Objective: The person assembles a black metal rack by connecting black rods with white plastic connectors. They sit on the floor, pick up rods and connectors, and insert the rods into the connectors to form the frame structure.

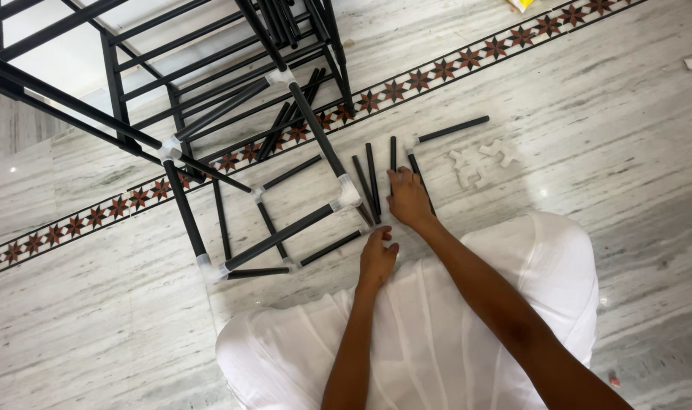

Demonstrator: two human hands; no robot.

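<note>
A frame of black rods (279, 235) joined by white plastic corner connectors (347, 194) stands on the marble floor in front of me. My right hand (408, 197) rests on several loose black rods (372, 181) lying on the floor beside the frame; whether it grips one I cannot tell. My left hand (379, 257) is lower, fingers curled at the near end of a rod and a white connector by my white-clothed knees. An L-shaped rod with connector (446, 130) lies to the right.
Several loose white connectors (479, 161) lie on the floor right of the rods. A larger assembled black rod rack (209, 68) stands behind the frame. A patterned tile border (437, 72) crosses the floor diagonally.
</note>
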